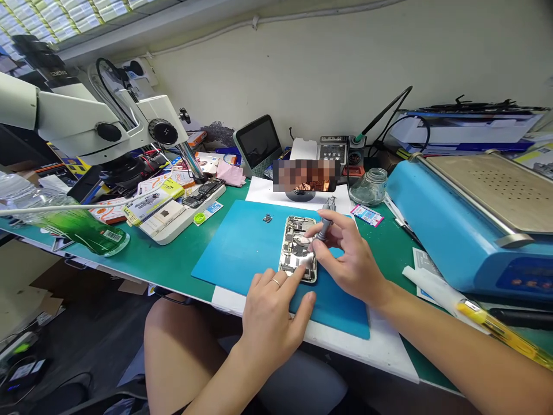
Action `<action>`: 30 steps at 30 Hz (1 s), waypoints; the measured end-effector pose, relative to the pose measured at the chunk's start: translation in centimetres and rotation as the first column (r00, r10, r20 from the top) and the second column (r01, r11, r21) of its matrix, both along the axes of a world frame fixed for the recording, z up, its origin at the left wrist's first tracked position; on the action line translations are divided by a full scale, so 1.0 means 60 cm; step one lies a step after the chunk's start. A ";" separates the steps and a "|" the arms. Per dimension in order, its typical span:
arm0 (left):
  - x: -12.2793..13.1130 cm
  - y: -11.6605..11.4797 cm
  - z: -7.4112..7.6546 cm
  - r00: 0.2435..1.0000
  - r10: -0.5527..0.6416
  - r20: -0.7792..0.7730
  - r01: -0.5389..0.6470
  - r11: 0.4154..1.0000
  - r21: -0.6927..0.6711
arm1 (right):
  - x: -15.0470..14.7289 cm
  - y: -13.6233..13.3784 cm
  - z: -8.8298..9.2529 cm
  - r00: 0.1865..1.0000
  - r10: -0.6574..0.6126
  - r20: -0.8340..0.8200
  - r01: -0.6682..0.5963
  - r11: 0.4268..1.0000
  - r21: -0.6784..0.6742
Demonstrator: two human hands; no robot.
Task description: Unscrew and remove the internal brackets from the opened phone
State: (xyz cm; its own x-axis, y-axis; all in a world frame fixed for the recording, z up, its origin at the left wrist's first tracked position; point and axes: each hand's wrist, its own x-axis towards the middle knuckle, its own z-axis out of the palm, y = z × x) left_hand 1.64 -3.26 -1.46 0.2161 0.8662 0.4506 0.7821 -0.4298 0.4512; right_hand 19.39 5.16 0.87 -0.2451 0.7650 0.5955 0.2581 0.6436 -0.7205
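Note:
An opened smartphone [286, 259] with its inner parts exposed lies on a blue mat [228, 245]. My right hand [345, 251] grips a small grey screwdriver [325, 222] between thumb and fingers, held upright over the phone; its tip is hidden by my fingers. My left hand [276, 311] rests at the phone's lower end, index finger stretched onto its inside and thumb apart, with a ring on one finger. A small dark part [267, 218] lies on the mat, left of the phone's top end.
A microscope [108, 127] overhangs the left side. Behind the mat, another phone [319, 176] shows a picture on a stand. A glass jar [375, 184] and a blue machine [449, 230] stand to the right. A green bottle [95, 230] lies left; a yellow cutter [496, 325] lies front right.

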 end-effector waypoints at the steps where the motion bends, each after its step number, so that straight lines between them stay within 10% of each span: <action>1: -0.004 0.001 0.003 1.000 -0.011 0.010 0.011 1.000 -0.017 | 0.002 0.004 0.000 1.000 -0.010 -0.007 0.010 1.000 -0.004; 30: -0.024 0.062 0.024 0.983 -0.164 0.077 0.173 0.975 -0.138 | 0.012 0.018 0.003 0.998 -0.058 -0.006 0.057 0.998 -0.015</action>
State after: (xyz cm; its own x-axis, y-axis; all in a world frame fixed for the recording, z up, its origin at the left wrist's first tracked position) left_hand 0.22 0.48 -0.04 0.3387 0.8766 0.3419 0.6709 -0.4798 0.5654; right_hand 20.10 6.25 1.03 -0.1965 0.7867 0.5852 0.2896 0.6168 -0.7319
